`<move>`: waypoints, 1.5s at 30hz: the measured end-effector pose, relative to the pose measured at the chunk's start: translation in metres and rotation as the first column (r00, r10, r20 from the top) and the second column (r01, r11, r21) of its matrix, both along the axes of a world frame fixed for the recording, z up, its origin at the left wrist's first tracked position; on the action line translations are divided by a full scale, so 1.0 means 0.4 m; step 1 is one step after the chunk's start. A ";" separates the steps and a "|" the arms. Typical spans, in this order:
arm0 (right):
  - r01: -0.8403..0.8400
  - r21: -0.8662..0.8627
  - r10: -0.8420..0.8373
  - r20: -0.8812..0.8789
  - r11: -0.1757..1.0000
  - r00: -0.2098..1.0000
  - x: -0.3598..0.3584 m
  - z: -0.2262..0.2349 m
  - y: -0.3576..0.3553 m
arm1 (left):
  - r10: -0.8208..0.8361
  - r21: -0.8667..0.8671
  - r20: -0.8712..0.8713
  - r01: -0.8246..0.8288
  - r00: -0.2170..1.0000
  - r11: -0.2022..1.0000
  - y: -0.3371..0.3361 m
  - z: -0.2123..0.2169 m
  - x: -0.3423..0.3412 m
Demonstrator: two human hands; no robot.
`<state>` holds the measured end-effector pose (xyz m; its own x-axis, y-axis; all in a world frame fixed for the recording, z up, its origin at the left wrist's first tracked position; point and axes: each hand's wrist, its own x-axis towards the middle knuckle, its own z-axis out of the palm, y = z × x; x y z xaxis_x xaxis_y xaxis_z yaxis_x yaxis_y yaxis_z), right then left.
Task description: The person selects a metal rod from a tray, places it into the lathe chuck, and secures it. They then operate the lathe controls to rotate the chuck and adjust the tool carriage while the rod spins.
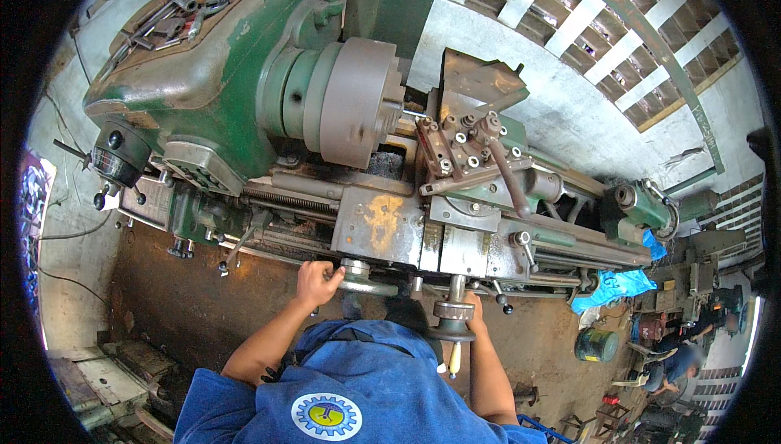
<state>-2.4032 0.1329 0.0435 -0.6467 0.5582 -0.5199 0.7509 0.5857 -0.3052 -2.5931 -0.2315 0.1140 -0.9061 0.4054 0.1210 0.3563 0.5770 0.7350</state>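
A large green metal lathe fills the view, its grey chuck [358, 102] blurred as if turning. My left hand [317, 285] is closed at the left side of the carriage handwheel [368, 288], below the apron. My right hand [474, 311] is just right of the cross-slide handwheel [452, 328], close to a short lever; its fingers are mostly hidden behind the wheel. Above, the tool post [468, 147] carries several bolts and a long clamping handle [510, 180]. It stands right of the chuck, with dark chips [386, 164] below the gap between them.
Wrenches and other hand tools [183, 17] lie on the headstock. To the right stands the tailstock [643, 206], with blue plastic sheeting [614, 288] under the bed end. A green drum [596, 345] is on the floor. Another person [674, 369] sits farther back at the right.
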 end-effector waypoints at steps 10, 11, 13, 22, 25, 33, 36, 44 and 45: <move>-0.005 -0.009 0.005 -0.046 1.000 0.999 -0.001 0.021 -0.007 | 0.004 -0.002 0.080 -0.004 0.997 1.000 -0.008 0.003 -0.004; -0.002 -0.009 0.002 -0.052 1.000 0.999 0.000 0.019 -0.007 | 0.005 0.003 0.079 -0.005 0.997 1.000 -0.008 0.002 -0.003; -0.004 -0.009 0.003 -0.073 1.000 0.997 0.003 0.012 -0.004 | 0.006 0.012 0.076 -0.007 0.997 1.000 -0.010 -0.002 -0.003; -0.015 -0.002 0.015 -0.092 1.000 0.996 0.009 -0.016 0.003 | 0.009 0.028 0.089 -0.012 0.996 1.000 -0.018 -0.010 -0.003; 0.009 -0.013 -0.010 -0.099 1.000 0.995 0.009 -0.016 0.001 | 0.036 0.086 -0.015 -0.035 0.999 0.996 -0.016 -0.015 0.000; 0.004 0.006 -0.004 -0.039 1.000 0.999 0.006 -0.013 0.002 | 0.035 0.132 0.031 -0.038 0.999 0.990 -0.024 -0.038 -0.006; 0.006 0.016 -0.006 -0.006 1.000 1.000 0.004 -0.013 0.002 | 0.022 0.159 0.079 -0.034 0.997 0.987 -0.029 -0.043 -0.010; 0.029 -0.013 -0.030 -0.044 0.999 0.999 0.005 -0.021 0.004 | 0.066 0.205 -0.016 -0.061 0.998 0.977 -0.025 -0.038 -0.005; 0.024 -0.016 -0.024 -0.041 1.000 0.999 0.005 -0.021 0.003 | 0.044 0.184 0.036 -0.050 0.998 0.982 -0.029 -0.037 -0.007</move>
